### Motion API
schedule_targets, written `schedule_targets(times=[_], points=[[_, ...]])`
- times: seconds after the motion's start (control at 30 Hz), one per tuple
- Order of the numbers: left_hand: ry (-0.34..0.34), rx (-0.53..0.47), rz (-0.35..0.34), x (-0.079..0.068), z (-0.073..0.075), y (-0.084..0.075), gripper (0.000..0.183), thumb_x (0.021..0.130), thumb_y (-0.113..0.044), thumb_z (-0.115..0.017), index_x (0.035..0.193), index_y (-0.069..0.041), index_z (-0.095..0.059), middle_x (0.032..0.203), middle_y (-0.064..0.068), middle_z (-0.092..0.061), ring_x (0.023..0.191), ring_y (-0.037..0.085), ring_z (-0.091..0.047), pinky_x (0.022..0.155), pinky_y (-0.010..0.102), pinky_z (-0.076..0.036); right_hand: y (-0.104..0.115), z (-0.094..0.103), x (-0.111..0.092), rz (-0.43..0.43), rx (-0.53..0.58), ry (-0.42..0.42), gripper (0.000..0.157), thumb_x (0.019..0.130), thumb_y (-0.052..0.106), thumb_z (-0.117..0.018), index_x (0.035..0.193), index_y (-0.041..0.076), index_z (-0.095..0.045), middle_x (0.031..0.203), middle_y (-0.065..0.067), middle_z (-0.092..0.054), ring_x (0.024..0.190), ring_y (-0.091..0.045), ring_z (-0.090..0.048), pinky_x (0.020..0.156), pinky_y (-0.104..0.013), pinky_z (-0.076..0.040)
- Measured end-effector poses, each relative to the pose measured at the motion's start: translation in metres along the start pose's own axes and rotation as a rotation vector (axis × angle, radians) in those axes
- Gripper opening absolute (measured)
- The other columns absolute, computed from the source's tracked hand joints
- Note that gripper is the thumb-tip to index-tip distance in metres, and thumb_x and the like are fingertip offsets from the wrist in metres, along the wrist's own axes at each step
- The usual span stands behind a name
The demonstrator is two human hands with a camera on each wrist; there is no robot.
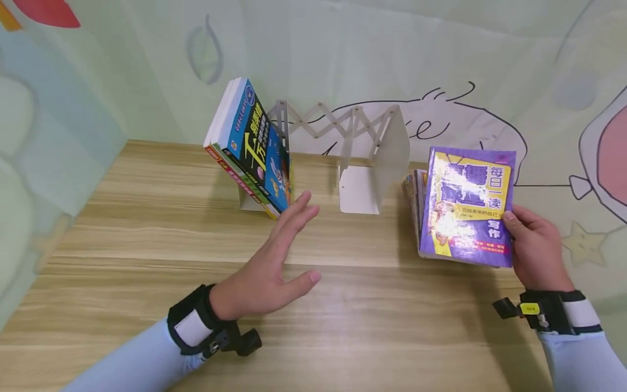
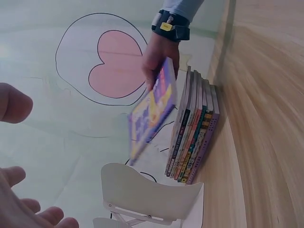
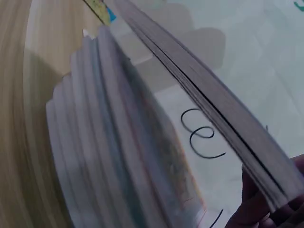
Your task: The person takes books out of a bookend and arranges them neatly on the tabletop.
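Observation:
My right hand (image 1: 541,250) grips a purple and yellow book (image 1: 465,218) by its right edge, thumb on the cover. In the left wrist view the book is raised clear of a stack of several books (image 2: 192,128) lying on the table. The right wrist view shows the page edges of both, with a gap between them. My left hand (image 1: 266,267) is held over the table, fingers extended and thumb apart, holding nothing. Its fingertips appear close to the lower corner of some leaning books (image 1: 254,152); contact cannot be told.
A white expandable book rack (image 1: 360,190) with a zigzag lattice stands against the wall at the back of the wooden table (image 1: 343,326). The leaning books are at its left end, tilted. A cartoon-printed wall covering (image 1: 313,49) rises behind.

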State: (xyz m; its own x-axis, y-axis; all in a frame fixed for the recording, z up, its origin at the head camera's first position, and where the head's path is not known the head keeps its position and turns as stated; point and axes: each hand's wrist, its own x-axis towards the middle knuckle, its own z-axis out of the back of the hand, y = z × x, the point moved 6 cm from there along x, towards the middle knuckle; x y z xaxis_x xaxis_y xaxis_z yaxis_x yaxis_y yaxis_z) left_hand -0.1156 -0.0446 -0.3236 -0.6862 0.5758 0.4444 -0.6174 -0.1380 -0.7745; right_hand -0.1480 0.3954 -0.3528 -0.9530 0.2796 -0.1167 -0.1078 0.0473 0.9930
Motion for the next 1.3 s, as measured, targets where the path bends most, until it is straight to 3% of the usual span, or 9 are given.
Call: schedule_targets(times=[0.1,0.23,0.43,0.57,0.7,0.83,0.97,1.07,1.3], points=[[0.007,0.010,0.014,0.000,0.001,0.001,0.087,0.089,-0.017,-0.067,0.160,-0.013,-0.016,0.169,0.003,0.003,0.156,0.025,0.001,0.118,0.067,-0.016,-0.012,0.005,0.008,-0.126,-0.128,-0.044,0.079,0.095,0.039,-0.063,0.156,0.002,-0.029,0.106,0.008,-0.062,0.082,-0.004,-0.068,0.068,-0.022,-0.059],[0.014,0.020,0.024,-0.001,0.000,0.002,0.088,0.089,-0.016,-0.068,0.160,-0.014,-0.016,0.169,0.001,0.003,0.156,0.024,0.000,0.119,0.065,-0.017,-0.022,0.011,0.014,-0.212,-0.442,-0.108,0.077,0.097,0.051,-0.056,0.156,0.008,-0.032,0.107,0.006,-0.056,0.078,-0.004,-0.064,0.066,-0.021,-0.058],[0.013,0.042,0.040,-0.002,0.001,0.005,0.087,0.089,-0.015,-0.069,0.160,-0.014,-0.018,0.169,-0.001,0.001,0.155,0.022,-0.002,0.119,0.062,-0.019,-0.023,0.012,0.017,-0.152,-0.749,-0.123,0.076,0.097,0.056,-0.054,0.155,0.010,-0.037,0.137,-0.015,-0.050,0.095,-0.013,-0.057,0.066,-0.016,-0.055],[0.013,0.065,0.043,-0.003,0.001,0.005,0.086,0.090,-0.017,-0.069,0.160,-0.014,-0.019,0.169,0.001,-0.002,0.155,0.023,-0.005,0.119,0.063,-0.021,-0.018,0.009,0.013,-0.095,-0.829,-0.147,0.074,0.097,0.052,-0.055,0.155,0.009,-0.037,0.144,-0.022,-0.044,0.113,-0.029,-0.049,0.070,-0.019,-0.049],[0.013,0.085,0.058,-0.003,0.003,0.007,0.084,0.091,-0.019,-0.068,0.160,-0.015,-0.020,0.169,0.001,-0.004,0.155,0.023,-0.007,0.118,0.064,-0.023,-0.004,-0.008,0.003,0.018,-0.886,-0.166,0.067,0.099,0.049,-0.054,0.151,0.008,-0.043,0.143,-0.021,-0.047,0.121,-0.035,-0.045,0.080,-0.028,-0.044],[0.017,0.100,0.096,-0.004,0.005,0.009,0.082,0.093,-0.020,-0.068,0.160,-0.017,-0.021,0.168,0.000,-0.009,0.155,0.022,-0.011,0.118,0.061,-0.024,0.008,-0.051,-0.015,0.217,-0.917,0.023,0.054,0.100,0.043,-0.058,0.142,0.008,-0.054,0.137,-0.018,-0.055,0.119,-0.036,-0.054,0.085,-0.022,-0.047],[0.026,0.125,0.152,-0.004,0.005,0.013,0.076,0.096,-0.025,-0.065,0.159,-0.019,-0.023,0.165,0.000,-0.020,0.152,0.020,-0.021,0.119,0.056,-0.027,0.008,-0.103,-0.038,0.410,-0.896,0.273,0.045,0.099,0.031,-0.064,0.137,0.008,-0.055,0.137,-0.015,-0.055,0.122,-0.038,-0.056,0.096,-0.036,-0.054],[0.031,0.155,0.203,-0.005,0.005,0.017,0.072,0.098,-0.029,-0.063,0.159,-0.022,-0.026,0.161,-0.001,-0.028,0.148,0.018,-0.029,0.118,0.053,-0.030,0.003,-0.134,-0.052,0.466,-0.876,0.393,0.050,0.097,0.027,-0.067,0.142,0.011,-0.051,0.142,-0.012,-0.052,0.130,-0.036,-0.050,0.104,-0.059,-0.044],[0.026,0.233,0.250,-0.004,0.005,0.024,0.068,0.098,-0.028,-0.064,0.156,-0.017,-0.032,0.156,0.001,-0.035,0.143,0.019,-0.036,0.117,0.049,-0.034,-0.009,-0.182,-0.070,0.559,-0.840,0.565,0.071,0.090,0.024,-0.076,0.151,0.015,-0.040,0.151,-0.006,-0.045,0.136,-0.024,-0.045,0.110,-0.050,-0.042]])
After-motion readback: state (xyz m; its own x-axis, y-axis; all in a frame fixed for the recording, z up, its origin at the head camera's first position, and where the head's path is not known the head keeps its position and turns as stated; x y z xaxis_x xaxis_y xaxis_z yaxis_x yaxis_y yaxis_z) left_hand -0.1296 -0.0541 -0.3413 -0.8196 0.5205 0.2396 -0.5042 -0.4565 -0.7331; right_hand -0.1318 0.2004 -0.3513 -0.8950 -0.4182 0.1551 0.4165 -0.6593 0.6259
